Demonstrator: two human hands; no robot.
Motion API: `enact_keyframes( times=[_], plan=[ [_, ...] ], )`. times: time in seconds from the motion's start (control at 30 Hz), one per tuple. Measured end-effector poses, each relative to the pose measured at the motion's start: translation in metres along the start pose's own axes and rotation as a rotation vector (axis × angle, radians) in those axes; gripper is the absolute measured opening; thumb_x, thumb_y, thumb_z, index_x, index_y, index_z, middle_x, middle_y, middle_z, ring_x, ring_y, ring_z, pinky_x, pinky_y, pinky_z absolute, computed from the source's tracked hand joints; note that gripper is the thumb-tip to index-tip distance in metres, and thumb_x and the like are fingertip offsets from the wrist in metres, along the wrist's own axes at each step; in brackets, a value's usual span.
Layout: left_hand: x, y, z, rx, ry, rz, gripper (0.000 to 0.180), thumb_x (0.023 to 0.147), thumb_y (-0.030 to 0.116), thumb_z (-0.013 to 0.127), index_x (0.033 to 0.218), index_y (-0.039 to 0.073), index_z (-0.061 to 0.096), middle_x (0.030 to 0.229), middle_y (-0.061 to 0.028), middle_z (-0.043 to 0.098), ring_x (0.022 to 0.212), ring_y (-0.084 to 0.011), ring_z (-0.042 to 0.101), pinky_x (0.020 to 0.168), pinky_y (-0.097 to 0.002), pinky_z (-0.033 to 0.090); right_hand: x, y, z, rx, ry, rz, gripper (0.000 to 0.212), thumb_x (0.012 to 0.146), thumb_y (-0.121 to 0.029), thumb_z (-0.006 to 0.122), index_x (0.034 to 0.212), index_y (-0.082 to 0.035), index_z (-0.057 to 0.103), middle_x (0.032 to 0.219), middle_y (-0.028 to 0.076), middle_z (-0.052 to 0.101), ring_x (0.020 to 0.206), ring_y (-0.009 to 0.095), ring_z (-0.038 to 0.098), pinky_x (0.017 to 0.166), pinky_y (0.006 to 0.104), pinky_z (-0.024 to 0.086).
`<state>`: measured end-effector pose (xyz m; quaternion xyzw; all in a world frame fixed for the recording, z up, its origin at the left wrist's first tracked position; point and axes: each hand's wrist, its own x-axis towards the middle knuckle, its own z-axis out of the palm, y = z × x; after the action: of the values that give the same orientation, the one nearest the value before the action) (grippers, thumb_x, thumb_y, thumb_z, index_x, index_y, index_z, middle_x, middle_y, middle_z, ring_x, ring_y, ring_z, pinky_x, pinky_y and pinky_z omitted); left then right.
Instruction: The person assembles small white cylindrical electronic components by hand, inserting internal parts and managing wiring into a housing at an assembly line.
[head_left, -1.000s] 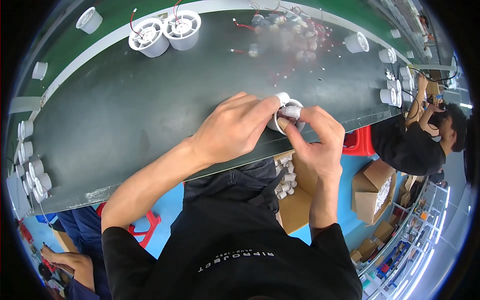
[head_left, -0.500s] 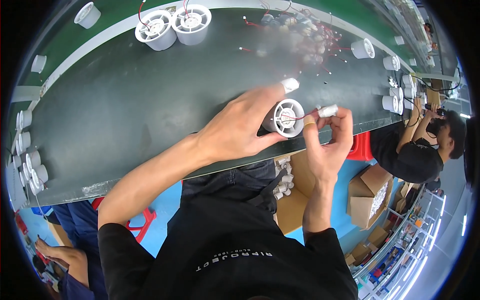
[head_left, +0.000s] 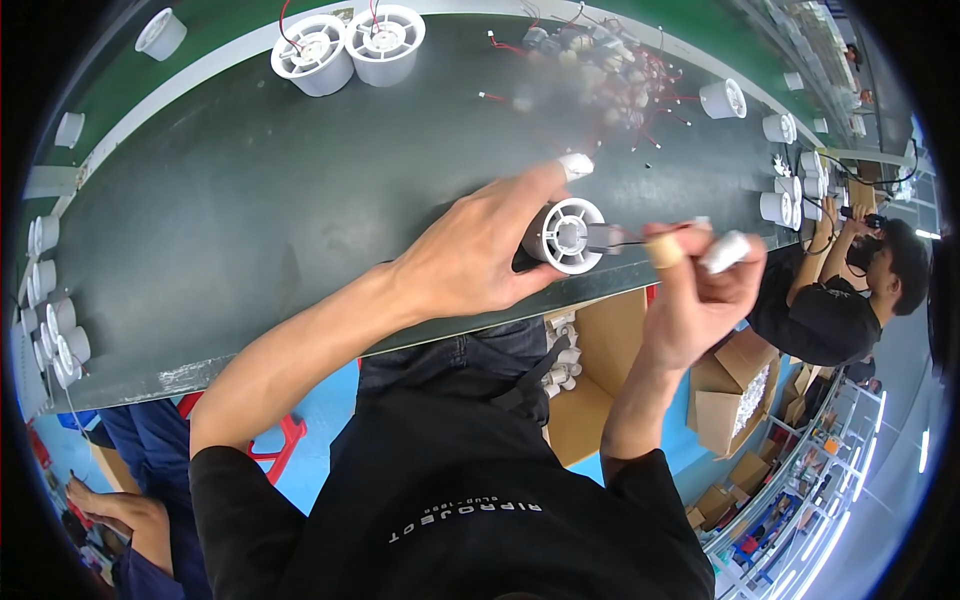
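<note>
The left hand (head_left: pixel 480 255) is closed around a white round fan housing (head_left: pixel 566 235), held just above the near edge of the dark bench (head_left: pixel 230 220), its open face with the hub turned toward the right. The forefinger stretches out past the housing's far side and wears a white fingertip cover (head_left: pixel 575 165). Just right of the housing, the right hand (head_left: pixel 700 290) is pinched shut on a thin red and black wire (head_left: pixel 640 240) that runs from the hub; the thumb and one finger carry tape or covers, tan and white. A small dark part sits where the wire meets the hub, though the view is too coarse to say what it is.

At the far left of the bench stand two more white fan housings (head_left: pixel 345 50) side by side, touching, with red wires. Far right of them lies a blurred heap of small parts with red leads (head_left: pixel 600 65). White cups (head_left: pixel 790 170) cluster at the right end, and others line the left edge (head_left: pixel 50 320). Below the bench's near edge, open cardboard boxes (head_left: pixel 590 370) hold white parts. Another person in black (head_left: pixel 850 290) works at the right.
</note>
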<state>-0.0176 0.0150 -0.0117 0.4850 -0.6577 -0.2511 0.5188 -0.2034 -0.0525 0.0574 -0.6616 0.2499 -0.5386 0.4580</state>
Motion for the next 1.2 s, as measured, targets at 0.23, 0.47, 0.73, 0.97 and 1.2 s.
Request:
enact_keyframes(
  times=[0.23,0.47,0.73,0.97,1.2],
  plan=[
    [0.0,0.003,-0.003,0.043,-0.063,-0.014,0.09,0.075,0.009,0.086,0.145,0.002,0.031,0.124,-0.0188,0.064,0.114,-0.0347,0.066,0.098,-0.0425,0.054,0.069,-0.01,0.019,0.076,0.031,-0.001,0.041,0.084,0.011,0.074,0.116,0.001,0.051,0.098,0.016,0.073,0.085,0.018,0.071,0.076,0.0272,0.056],
    [0.002,0.001,-0.005,-0.243,-0.02,-0.103,0.088,0.079,0.009,0.081,0.145,0.004,0.024,0.121,-0.0199,0.064,0.108,-0.0365,0.067,0.095,-0.0425,0.053,0.103,0.053,0.025,-0.456,0.033,0.02,0.046,0.085,-0.006,0.078,0.12,0.007,0.05,0.1,0.015,0.075,0.087,0.016,0.07,0.078,0.0279,0.056],
    [0.01,-0.003,-0.032,-1.178,0.051,-0.518,0.069,0.099,0.014,0.061,0.151,0.01,0.016,0.126,-0.0188,0.063,0.107,-0.0226,0.066,0.093,-0.0381,0.053,0.05,0.029,0.014,-0.316,-0.093,0.148,0.037,0.089,-0.01,0.075,0.122,-0.003,0.061,0.118,0.009,0.07,0.107,0.018,0.066,0.091,0.0323,0.051],
    [0.006,0.0,-0.016,-0.964,-0.062,-0.557,0.064,0.105,0.024,0.057,0.152,0.009,0.017,0.109,-0.0191,0.069,0.096,-0.0249,0.07,0.085,-0.0382,0.057,-0.004,-0.009,0.014,-0.367,-0.297,0.405,0.078,0.07,-0.018,0.09,0.136,0.001,0.052,0.118,0.015,0.068,0.107,0.024,0.069,0.089,0.0348,0.057],
    [0.007,0.0,-0.011,-0.898,-0.153,-0.508,0.039,0.106,0.021,0.052,0.14,0.005,0.042,0.097,-0.014,0.068,0.084,-0.0198,0.069,0.075,-0.032,0.054,-0.063,-0.017,-0.187,-0.603,-0.323,1.008,0.038,0.083,-0.004,0.069,0.118,-0.001,0.058,0.092,0.006,0.069,0.084,0.013,0.068,0.075,0.0297,0.056]
  ],
)
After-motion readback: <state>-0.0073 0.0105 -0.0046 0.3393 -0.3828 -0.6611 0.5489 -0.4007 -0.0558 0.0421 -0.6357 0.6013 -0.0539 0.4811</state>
